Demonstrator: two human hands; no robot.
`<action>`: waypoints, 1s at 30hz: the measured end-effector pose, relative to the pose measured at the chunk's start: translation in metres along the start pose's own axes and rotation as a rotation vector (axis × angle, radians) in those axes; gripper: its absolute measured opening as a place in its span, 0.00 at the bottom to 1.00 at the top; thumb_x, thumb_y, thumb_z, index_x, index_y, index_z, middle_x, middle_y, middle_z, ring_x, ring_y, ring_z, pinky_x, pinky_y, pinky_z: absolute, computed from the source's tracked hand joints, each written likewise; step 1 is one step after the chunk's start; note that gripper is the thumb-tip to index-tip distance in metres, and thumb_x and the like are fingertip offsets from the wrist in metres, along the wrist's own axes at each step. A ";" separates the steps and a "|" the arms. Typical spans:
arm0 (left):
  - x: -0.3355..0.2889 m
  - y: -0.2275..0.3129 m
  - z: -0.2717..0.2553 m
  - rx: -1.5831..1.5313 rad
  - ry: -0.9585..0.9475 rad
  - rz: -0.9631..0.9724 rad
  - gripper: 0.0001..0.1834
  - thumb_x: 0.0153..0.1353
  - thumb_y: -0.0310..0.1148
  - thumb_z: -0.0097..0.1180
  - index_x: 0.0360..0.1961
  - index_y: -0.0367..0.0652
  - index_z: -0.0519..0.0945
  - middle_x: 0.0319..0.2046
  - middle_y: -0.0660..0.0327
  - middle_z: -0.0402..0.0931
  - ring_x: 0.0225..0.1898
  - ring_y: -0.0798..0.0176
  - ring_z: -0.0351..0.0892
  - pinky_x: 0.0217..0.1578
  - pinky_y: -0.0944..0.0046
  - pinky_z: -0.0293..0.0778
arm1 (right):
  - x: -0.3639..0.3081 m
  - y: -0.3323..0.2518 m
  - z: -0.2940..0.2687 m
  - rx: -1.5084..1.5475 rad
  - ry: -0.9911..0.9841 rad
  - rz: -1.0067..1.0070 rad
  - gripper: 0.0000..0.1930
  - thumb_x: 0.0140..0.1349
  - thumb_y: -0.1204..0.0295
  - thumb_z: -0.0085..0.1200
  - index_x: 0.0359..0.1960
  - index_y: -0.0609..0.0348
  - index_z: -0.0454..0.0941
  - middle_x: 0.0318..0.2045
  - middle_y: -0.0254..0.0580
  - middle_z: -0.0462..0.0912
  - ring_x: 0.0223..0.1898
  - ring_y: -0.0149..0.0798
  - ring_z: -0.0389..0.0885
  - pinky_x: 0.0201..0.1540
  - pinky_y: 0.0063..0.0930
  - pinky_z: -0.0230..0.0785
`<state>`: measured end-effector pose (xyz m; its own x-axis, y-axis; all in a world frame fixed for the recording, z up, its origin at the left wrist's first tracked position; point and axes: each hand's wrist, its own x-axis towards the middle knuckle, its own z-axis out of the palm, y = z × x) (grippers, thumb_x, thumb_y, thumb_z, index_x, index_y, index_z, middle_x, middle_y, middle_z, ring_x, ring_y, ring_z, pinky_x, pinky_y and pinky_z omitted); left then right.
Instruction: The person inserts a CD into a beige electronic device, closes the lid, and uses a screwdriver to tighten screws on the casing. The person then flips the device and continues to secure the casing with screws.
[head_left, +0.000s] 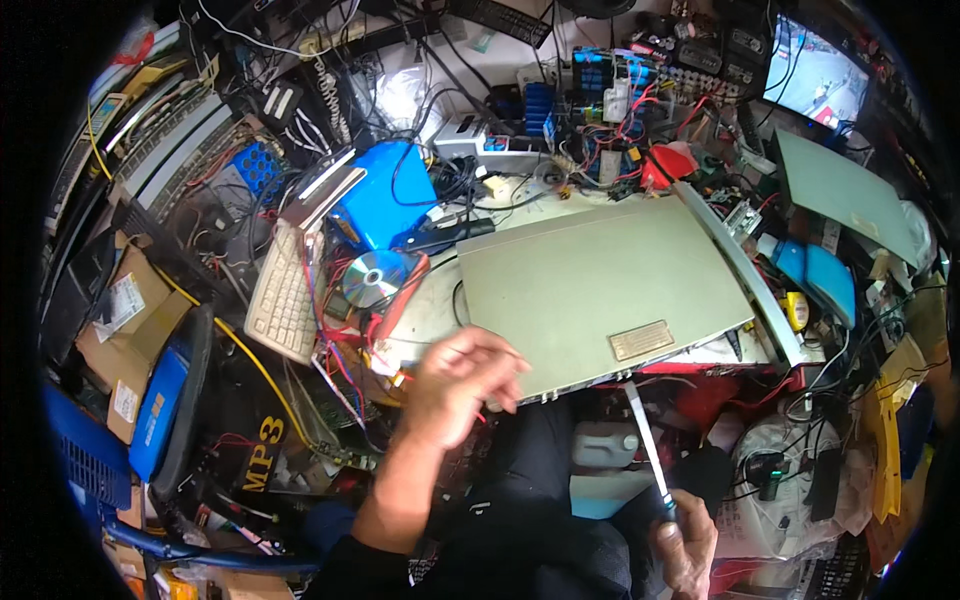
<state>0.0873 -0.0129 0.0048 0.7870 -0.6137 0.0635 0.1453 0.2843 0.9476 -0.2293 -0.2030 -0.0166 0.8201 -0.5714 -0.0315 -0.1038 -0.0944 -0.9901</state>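
Screwdriver [650, 440] sits in the right hand [688, 545], fingers closed round its handle, blade tip near the front edge of the flat metal case [600, 290] on the table [425, 318]. The left hand [455, 385], half open and seemingly empty, is at the case's near left corner; contact is unclear. 1 shiny disc [362, 288] is left of the case.

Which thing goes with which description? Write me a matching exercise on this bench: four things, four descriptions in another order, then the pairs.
Things:
1. Long-bladed tool
2. Flat metal case
3. Keyboard
4. Lit screen

Descriptions:
A. Off-white, left of the shiny disc
B. Held in the right hand
C. Glowing at the picture's upper right
D. Greyish-green, beside the left hand

Pairs: 1-B; 2-D; 3-A; 4-C
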 end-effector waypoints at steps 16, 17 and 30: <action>-0.022 -0.020 0.046 -0.356 -0.198 -0.184 0.07 0.69 0.23 0.63 0.45 0.30 0.84 0.41 0.45 0.85 0.42 0.53 0.89 0.43 0.56 0.91 | 0.010 -0.016 0.007 -0.367 -0.046 -0.306 0.22 0.61 0.66 0.62 0.54 0.66 0.81 0.31 0.53 0.85 0.28 0.44 0.85 0.34 0.36 0.75; -0.022 -0.017 0.047 -0.200 -0.200 -0.166 0.07 0.69 0.23 0.62 0.44 0.30 0.84 0.41 0.45 0.85 0.42 0.53 0.90 0.43 0.56 0.91 | 0.009 -0.017 0.004 -0.423 -0.025 -0.339 0.23 0.59 0.67 0.62 0.55 0.66 0.81 0.32 0.54 0.86 0.28 0.45 0.86 0.35 0.37 0.76; -0.012 -0.069 0.097 -0.369 -0.419 -0.342 0.21 0.74 0.38 0.61 0.56 0.30 0.76 0.50 0.46 0.83 0.48 0.51 0.88 0.55 0.53 0.85 | -0.016 0.049 -0.032 -0.011 0.118 -0.180 0.23 0.64 0.59 0.67 0.51 0.66 0.85 0.35 0.48 0.88 0.36 0.42 0.87 0.44 0.34 0.77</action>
<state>0.0099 -0.0969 -0.0311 0.3708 -0.9281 -0.0353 0.6012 0.2109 0.7708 -0.2654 -0.2243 -0.0607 0.7545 -0.6359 0.1626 0.0320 -0.2118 -0.9768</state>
